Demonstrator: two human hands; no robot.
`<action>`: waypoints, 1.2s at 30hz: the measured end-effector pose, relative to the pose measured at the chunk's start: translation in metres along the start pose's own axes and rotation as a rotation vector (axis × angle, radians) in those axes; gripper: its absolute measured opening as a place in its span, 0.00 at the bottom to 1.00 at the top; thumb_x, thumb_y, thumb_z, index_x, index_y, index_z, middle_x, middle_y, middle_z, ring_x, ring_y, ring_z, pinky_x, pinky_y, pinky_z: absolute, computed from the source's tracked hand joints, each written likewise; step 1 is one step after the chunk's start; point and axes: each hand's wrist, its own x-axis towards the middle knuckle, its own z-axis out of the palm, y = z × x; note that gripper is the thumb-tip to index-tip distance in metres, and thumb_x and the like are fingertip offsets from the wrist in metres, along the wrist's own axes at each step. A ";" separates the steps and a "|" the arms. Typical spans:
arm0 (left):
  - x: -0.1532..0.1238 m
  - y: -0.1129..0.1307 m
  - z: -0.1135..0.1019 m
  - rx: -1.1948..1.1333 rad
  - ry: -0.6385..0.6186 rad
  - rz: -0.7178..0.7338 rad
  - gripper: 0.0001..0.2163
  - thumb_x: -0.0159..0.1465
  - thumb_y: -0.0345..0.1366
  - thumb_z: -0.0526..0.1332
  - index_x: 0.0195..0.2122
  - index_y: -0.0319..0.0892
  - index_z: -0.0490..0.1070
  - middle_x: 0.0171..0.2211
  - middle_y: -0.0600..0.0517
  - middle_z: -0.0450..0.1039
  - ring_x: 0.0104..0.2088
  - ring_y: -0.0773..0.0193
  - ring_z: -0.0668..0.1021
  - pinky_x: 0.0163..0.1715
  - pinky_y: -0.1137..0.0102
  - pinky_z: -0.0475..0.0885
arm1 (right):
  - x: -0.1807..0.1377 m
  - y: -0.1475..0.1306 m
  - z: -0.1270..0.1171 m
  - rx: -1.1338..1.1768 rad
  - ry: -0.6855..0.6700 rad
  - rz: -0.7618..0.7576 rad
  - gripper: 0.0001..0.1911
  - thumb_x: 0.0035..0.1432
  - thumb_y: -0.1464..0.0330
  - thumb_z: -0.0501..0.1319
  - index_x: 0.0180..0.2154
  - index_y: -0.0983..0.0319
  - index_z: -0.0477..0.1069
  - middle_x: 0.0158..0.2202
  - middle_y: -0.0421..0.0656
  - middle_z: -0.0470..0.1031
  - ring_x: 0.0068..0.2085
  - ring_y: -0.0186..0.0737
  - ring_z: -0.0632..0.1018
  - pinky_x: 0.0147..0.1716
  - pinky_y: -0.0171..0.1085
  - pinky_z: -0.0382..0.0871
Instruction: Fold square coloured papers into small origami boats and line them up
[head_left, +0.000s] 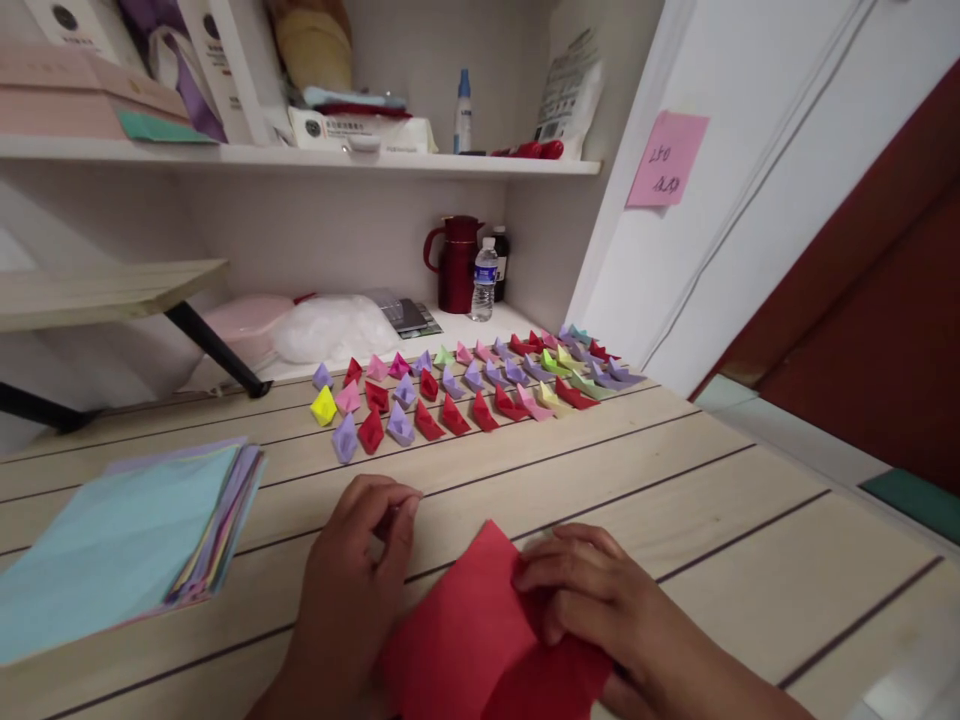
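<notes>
A sheet of red paper [480,630] lies in front of me, one corner pointing away and its near part cut off by the view's bottom edge. My right hand [585,590] grips its right side, fingers curled over the edge and casting a shadow on it. Left of the sheet, my left hand [364,560] is raised a little, thumb and forefinger tips pressed together with nothing visible between them. Its wrist is beside the paper's left edge. Beyond both hands stand rows of small folded paper boats [454,415] in red, purple, pink, yellow and green.
At the left lies a stack of coloured paper [127,530], light blue on top. A small raised wooden stand [112,290] with black legs is behind it. Farther back are a dark red jug [457,265], a water bottle [485,280] and a plastic bag [334,328] beneath a white shelf [300,157].
</notes>
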 end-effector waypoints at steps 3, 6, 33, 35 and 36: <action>-0.002 0.001 0.002 0.040 -0.052 0.052 0.06 0.66 0.37 0.57 0.34 0.47 0.71 0.31 0.57 0.72 0.29 0.69 0.75 0.31 0.74 0.68 | 0.002 -0.002 0.004 -0.008 0.021 -0.005 0.07 0.56 0.76 0.58 0.35 0.58 0.65 0.44 0.41 0.77 0.47 0.40 0.75 0.49 0.42 0.61; -0.005 0.004 0.003 0.074 -0.148 0.125 0.06 0.67 0.34 0.56 0.35 0.47 0.72 0.29 0.57 0.73 0.30 0.68 0.76 0.31 0.73 0.68 | 0.000 0.000 0.011 -0.053 0.035 -0.007 0.07 0.58 0.71 0.59 0.40 0.58 0.67 0.43 0.43 0.77 0.42 0.43 0.75 0.42 0.43 0.62; -0.008 0.016 0.010 0.288 -0.545 0.254 0.12 0.58 0.25 0.58 0.37 0.47 0.77 0.36 0.50 0.77 0.39 0.56 0.77 0.40 0.62 0.70 | 0.019 -0.015 0.000 0.361 0.225 0.425 0.15 0.62 0.65 0.60 0.51 0.56 0.68 0.38 0.41 0.77 0.39 0.41 0.76 0.39 0.36 0.67; -0.004 0.010 0.010 0.236 -0.537 0.261 0.12 0.59 0.25 0.58 0.37 0.47 0.77 0.34 0.51 0.78 0.38 0.58 0.78 0.39 0.65 0.71 | 0.024 -0.012 0.000 0.326 0.188 0.500 0.18 0.62 0.65 0.60 0.54 0.56 0.65 0.30 0.37 0.74 0.32 0.38 0.74 0.32 0.34 0.65; -0.002 0.007 0.011 0.212 -0.537 0.263 0.12 0.59 0.26 0.58 0.37 0.47 0.77 0.33 0.52 0.78 0.36 0.60 0.79 0.37 0.67 0.71 | 0.026 -0.011 0.000 0.307 0.170 0.522 0.19 0.61 0.65 0.60 0.54 0.56 0.65 0.28 0.36 0.73 0.30 0.37 0.73 0.30 0.33 0.64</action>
